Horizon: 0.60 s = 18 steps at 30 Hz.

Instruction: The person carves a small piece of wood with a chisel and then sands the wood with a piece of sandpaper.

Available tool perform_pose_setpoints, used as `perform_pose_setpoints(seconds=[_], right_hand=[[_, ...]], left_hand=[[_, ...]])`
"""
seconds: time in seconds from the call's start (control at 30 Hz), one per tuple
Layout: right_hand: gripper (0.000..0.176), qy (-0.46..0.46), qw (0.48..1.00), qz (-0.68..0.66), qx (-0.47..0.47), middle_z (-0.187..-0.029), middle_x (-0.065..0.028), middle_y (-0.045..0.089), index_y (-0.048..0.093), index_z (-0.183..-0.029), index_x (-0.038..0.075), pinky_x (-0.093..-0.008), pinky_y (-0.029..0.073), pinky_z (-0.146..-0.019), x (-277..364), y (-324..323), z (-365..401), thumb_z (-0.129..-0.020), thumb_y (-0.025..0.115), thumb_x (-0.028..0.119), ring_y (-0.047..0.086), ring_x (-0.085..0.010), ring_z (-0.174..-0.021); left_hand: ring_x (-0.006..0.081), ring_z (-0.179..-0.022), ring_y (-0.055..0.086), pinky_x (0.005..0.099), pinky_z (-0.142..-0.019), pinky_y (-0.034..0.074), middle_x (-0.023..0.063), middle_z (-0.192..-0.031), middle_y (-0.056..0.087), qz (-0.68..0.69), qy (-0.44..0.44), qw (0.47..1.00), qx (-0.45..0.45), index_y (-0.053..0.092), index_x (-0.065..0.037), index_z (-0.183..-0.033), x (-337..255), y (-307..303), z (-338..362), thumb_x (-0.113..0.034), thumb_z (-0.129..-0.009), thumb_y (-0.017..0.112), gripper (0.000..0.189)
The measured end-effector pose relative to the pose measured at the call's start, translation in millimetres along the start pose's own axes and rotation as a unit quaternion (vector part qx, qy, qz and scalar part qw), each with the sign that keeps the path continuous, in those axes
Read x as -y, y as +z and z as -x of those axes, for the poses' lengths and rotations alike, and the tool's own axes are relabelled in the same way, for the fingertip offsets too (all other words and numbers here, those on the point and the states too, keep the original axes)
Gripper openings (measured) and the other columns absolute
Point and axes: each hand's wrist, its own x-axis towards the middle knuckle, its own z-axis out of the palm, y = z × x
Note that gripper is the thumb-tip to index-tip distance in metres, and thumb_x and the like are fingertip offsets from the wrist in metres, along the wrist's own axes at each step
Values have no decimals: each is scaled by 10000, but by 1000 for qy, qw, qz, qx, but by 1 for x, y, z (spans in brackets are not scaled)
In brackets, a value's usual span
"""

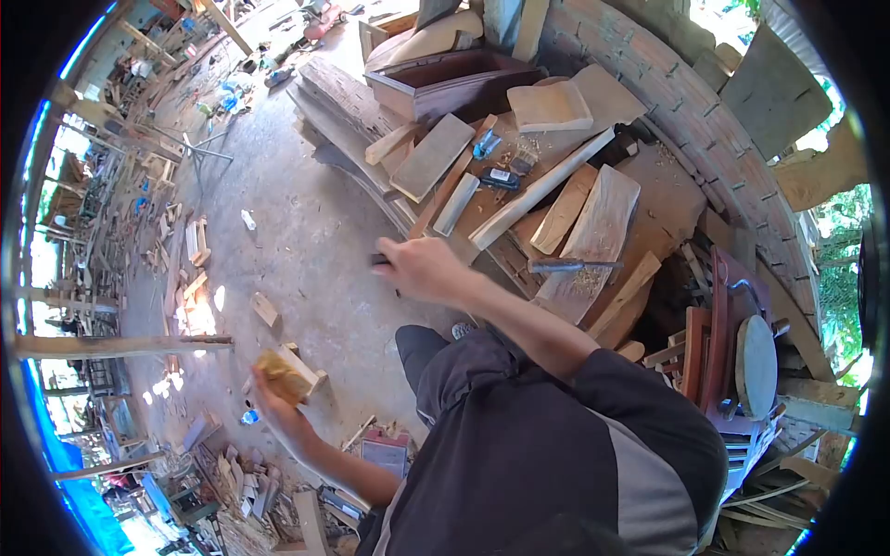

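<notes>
My left hand (281, 412), at lower left, is closed on a yellowish-brown block-like piece (286, 374); its exact kind cannot be made out. Out over the bare concrete, my right hand (422, 269) is closed round a small dark object (379, 259), mostly hidden by the fingers. That hand is beside the near edge of a low work surface strewn with wood. A long tool with a dark handle (556, 266) lies across a shaped board (603, 222) there. Further back are a black item with a white label (500, 178) and a crumpled blue thing (486, 144).
A dark wooden box (445, 85) and a thick plank (348, 102) are at the back. A brick wall (649, 79) runs along the right. Wood offcuts (246, 482) and a small block (265, 309) lie on the concrete floor (306, 232).
</notes>
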Motion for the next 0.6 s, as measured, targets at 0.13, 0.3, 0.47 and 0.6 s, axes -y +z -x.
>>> perform_pose_setpoints(seconds=[0.13, 0.3, 0.47, 0.6], right_hand=[[300, 127, 978, 67, 153, -1066, -262, 665, 574, -1085, -5, -498, 526, -837, -100, -5, -1, -904, 616, 231, 655, -392, -1016], [410, 340, 910, -237, -15, -788, -215, 687, 527, -1179, -61, -438, 562, -649, -272, 9, -74, -854, 570, 186, 702, -308, -674], [677, 290, 940, -133, -123, -999, -154, 610, 335, -1550, 170, -396, 515, -511, -404, 23, -137, -911, 557, 164, 628, -208, -651], [156, 391, 843, -364, -64, -827, -153, 617, 587, -1008, 64, -414, 555, -498, -392, 2, -140, -883, 557, 152, 637, -261, -638]], left_hand=[[149, -816, 596, 281, -656, 489, 64, -990, 597, -61, -38, 997, 32, 587, -12, -1234, 37, -12, 1, -472, -1017, 511, 515], [153, -840, 602, 293, -650, 503, 69, -988, 599, 22, -29, 999, -18, 565, 32, -1246, 65, -34, -4, -416, -1048, 467, 499], [113, -718, 584, 271, -588, 489, 36, -879, 585, 31, -29, 999, -28, 590, -3, -1126, 53, -24, 13, -377, -1066, 443, 406], [91, -662, 558, 259, -554, 469, 1, -828, 557, 110, 3, 993, -43, 580, -38, -1009, 63, -20, 21, -368, -1071, 437, 365]])
